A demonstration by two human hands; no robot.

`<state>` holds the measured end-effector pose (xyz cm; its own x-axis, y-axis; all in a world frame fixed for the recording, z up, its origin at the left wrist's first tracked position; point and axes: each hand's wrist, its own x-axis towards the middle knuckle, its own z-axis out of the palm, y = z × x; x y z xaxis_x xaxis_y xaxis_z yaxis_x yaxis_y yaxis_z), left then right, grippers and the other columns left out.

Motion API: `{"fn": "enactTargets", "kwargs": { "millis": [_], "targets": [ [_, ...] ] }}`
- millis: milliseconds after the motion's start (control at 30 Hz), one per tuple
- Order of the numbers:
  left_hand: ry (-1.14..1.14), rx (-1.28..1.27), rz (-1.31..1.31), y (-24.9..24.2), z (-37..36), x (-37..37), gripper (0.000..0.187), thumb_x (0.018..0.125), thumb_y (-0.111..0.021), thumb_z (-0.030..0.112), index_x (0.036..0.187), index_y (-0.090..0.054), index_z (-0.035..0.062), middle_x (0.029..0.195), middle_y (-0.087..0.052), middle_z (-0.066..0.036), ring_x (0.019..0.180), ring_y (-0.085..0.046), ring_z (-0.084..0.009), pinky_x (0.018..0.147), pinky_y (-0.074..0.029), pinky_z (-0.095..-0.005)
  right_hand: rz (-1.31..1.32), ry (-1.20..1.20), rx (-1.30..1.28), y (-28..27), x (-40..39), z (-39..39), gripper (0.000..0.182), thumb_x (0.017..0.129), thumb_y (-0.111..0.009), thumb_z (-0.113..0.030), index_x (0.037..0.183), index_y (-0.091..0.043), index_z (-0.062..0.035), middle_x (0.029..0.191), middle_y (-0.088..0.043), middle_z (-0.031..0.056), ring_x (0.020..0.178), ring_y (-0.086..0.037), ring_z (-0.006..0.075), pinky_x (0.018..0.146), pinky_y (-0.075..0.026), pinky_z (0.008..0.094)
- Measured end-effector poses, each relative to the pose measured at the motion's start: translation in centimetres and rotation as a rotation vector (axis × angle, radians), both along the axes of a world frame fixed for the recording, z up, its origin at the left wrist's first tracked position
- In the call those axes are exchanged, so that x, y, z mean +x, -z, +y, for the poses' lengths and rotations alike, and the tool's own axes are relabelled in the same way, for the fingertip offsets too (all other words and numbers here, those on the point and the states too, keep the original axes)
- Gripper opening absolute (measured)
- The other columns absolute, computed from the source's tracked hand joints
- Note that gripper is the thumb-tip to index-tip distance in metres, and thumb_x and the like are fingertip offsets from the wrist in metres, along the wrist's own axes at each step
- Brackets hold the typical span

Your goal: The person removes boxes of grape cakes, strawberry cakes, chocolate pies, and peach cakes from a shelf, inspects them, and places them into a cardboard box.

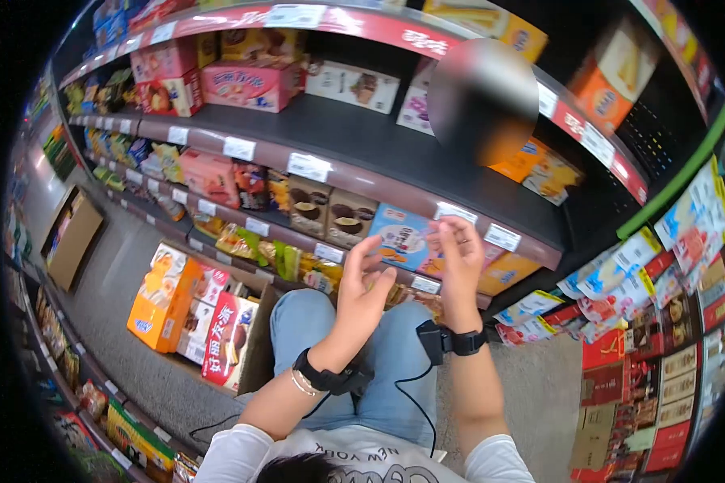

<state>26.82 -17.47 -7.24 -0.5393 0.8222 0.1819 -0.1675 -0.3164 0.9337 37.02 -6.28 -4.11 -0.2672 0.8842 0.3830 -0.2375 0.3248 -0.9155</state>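
Currently, left hand [364, 288] and right hand [459, 262] raised before shelf, each grip partly open, fingers loosely bent, nothing held. Light-blue cardboard snack box [401, 232] on lower shelf, behind and between hands. Orange-and-white cardboard box [166, 299] in brown carton [256, 351], beside left knee.

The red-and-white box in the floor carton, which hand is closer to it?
Left. The left hand is right of the red-and-white box; the right hand is even farther right.
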Motion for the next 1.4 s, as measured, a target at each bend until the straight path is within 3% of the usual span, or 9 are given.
{"fn": "enactTargets", "kwargs": {
  "millis": [200,400,567,733,800,900,967,1167,1400],
  "targets": [
    [0.173,0.085,0.066,-3.6,8.0,3.9,0.047,0.089,-0.059,0.01,0.133,-0.042,0.007,0.13,-0.048,-0.011,0.111,-0.051,-0.0194,0.092,-0.042,-0.0314,0.041,0.286,0.121,-3.0,7.3,7.9,0.023,0.091,-0.062,-0.017,0.108,-0.056,-0.0032,0.098,-0.063,0.006,0.082,-0.059,0.01,0.066,-0.047,0.0216],
    [0.264,0.221,0.067,-7.6,17.6,6.8,0.055,0.089,-0.065,0.022,0.133,-0.04,0.0022,0.127,-0.051,-0.016,0.106,-0.055,-0.0188,0.087,-0.046,-0.0292,-0.028,0.519,0.176,-4.0,12.4,17.2,0.037,0.088,-0.066,-0.021,0.114,-0.053,0.0014,0.101,-0.063,0.0081,0.081,-0.059,0.0097,0.063,-0.046,0.0205],
    [0.239,0.126,0.251,-8.8,24.9,8.5,0.064,0.083,-0.072,0.027,0.132,-0.042,-0.0022,0.125,-0.052,-0.018,0.104,-0.057,-0.0215,0.087,-0.047,-0.0304,-0.27,0.708,0.212,-2.9,15.8,24.5,0.063,0.078,-0.076,-0.028,0.124,-0.045,0.004,0.113,-0.058,0.0191,0.097,-0.059,0.0235,0.086,-0.047,0.0314],
    [0.099,0.009,0.517,-8.0,31.2,7.8,0.07,0.079,-0.074,0.03,0.131,-0.043,-0.0054,0.126,-0.052,-0.023,0.113,-0.054,-0.0285,0.092,-0.045,-0.0321,-0.293,0.764,0.201,-4.2,17.2,26.8,0.073,0.074,-0.08,-0.029,0.124,-0.042,0.0075,0.12,-0.054,0.0205,0.109,-0.055,0.0287,0.092,-0.043,0.0332],
    [0.113,-0.094,0.466,-7.8,32.3,7.8,0.074,0.078,-0.076,0.031,0.131,-0.041,-0.0079,0.126,-0.053,-0.024,0.116,-0.053,-0.0301,0.094,-0.044,-0.0327,-0.335,0.798,0.186,-4.1,17.9,28.7,0.072,0.073,-0.081,-0.028,0.122,-0.042,0.0083,0.119,-0.055,0.0203,0.109,-0.055,0.029,0.093,-0.043,0.0338],
    [0.061,-0.116,0.438,-6.4,35.9,7.7,0.074,0.075,-0.078,0.032,0.127,-0.044,-0.008,0.12,-0.057,-0.023,0.111,-0.056,-0.0292,0.091,-0.046,-0.0332,-0.209,0.749,0.027,-5.2,18.7,28.9,0.093,0.066,-0.083,-0.04,0.132,-0.037,0.0066,0.126,-0.051,0.0213,0.118,-0.05,0.0288,0.097,-0.041,0.0334],
    [0.072,-0.047,0.356,-4.9,39.0,7.5,0.074,0.07,-0.081,0.035,0.122,-0.049,-0.0072,0.112,-0.063,-0.022,0.104,-0.063,-0.0292,0.087,-0.05,-0.033,-0.229,0.756,0.032,-5.0,19.5,30.2,0.094,0.065,-0.084,-0.041,0.132,-0.038,0.0061,0.127,-0.051,0.0209,0.119,-0.049,0.0289,0.098,-0.041,0.0336],
    [0.175,0.043,0.286,-5.2,42.1,7.5,0.069,0.073,-0.079,0.026,0.124,-0.046,-0.0049,0.115,-0.062,-0.02,0.104,-0.063,-0.0281,0.086,-0.051,-0.0329,-0.262,0.679,0.1,-2.9,21.0,34.5,0.086,0.066,-0.085,-0.033,0.129,-0.04,0.004,0.127,-0.052,0.0187,0.118,-0.051,0.0265,0.097,-0.042,0.0338],
    [0.153,-0.026,0.454,-4.4,41.2,7.2,0.067,0.071,-0.079,0.018,0.127,-0.046,0.0015,0.119,-0.055,-0.018,0.111,-0.056,-0.0296,0.092,-0.048,-0.0355,-0.211,0.61,0.007,-4.5,20.4,31.8,0.071,0.064,-0.087,-0.025,0.119,-0.051,0.0016,0.113,-0.061,0.0136,0.111,-0.056,0.0235,0.096,-0.043,0.0325]
  ]
}}
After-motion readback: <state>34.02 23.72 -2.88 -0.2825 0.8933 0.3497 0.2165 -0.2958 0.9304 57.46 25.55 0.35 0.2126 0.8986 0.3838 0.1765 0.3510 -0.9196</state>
